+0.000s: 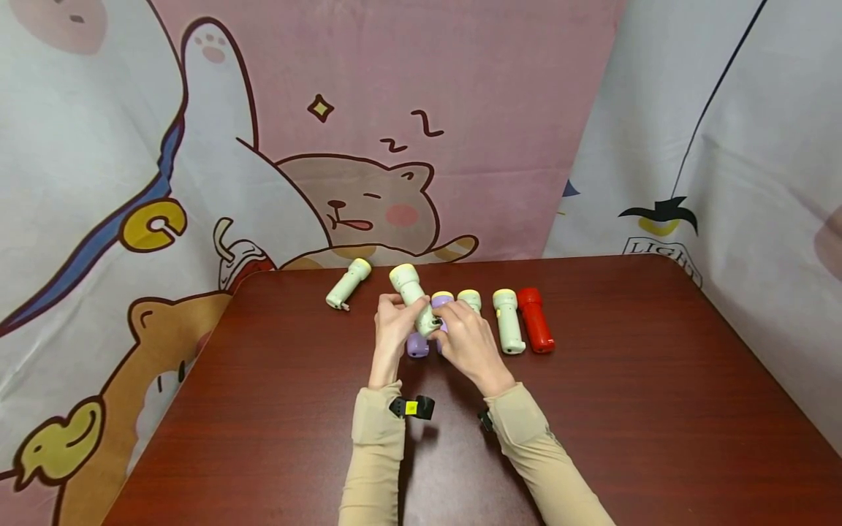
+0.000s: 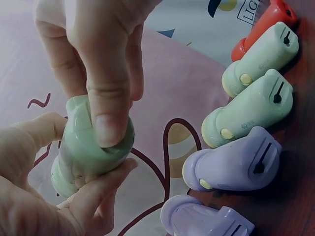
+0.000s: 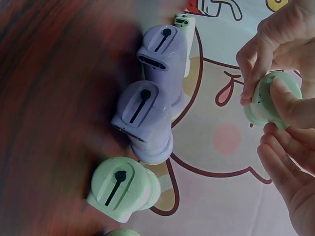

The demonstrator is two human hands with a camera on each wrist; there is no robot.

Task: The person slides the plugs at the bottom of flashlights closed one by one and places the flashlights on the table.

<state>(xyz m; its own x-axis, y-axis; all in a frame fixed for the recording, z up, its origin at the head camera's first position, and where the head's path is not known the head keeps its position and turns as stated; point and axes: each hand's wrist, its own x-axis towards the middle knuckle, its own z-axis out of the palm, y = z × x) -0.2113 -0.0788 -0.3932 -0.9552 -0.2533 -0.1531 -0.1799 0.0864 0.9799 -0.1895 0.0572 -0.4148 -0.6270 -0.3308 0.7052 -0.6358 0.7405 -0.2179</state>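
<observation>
A pale green flashlight (image 1: 409, 286) is held above the table between both hands, its wide yellow-rimmed head pointing away. My left hand (image 1: 392, 325) grips its body, thumb on one side and fingers on the other. At the tail end, my right hand (image 1: 470, 345) pinches the flashlight with thumb and fingers, covering part of the end in the left wrist view. Below the hands lie two purple flashlights, one (image 2: 236, 167) beside the other (image 2: 204, 219). Another green flashlight (image 1: 470, 298) is partly hidden behind the right hand.
Right of the hands lie a green flashlight (image 1: 509, 323) and a red flashlight (image 1: 536, 321), heads toward the back edge. One more green flashlight (image 1: 349, 283) lies slanted at the back left of the brown table (image 1: 263, 409). A cartoon-printed cloth (image 1: 513, 109) hangs behind.
</observation>
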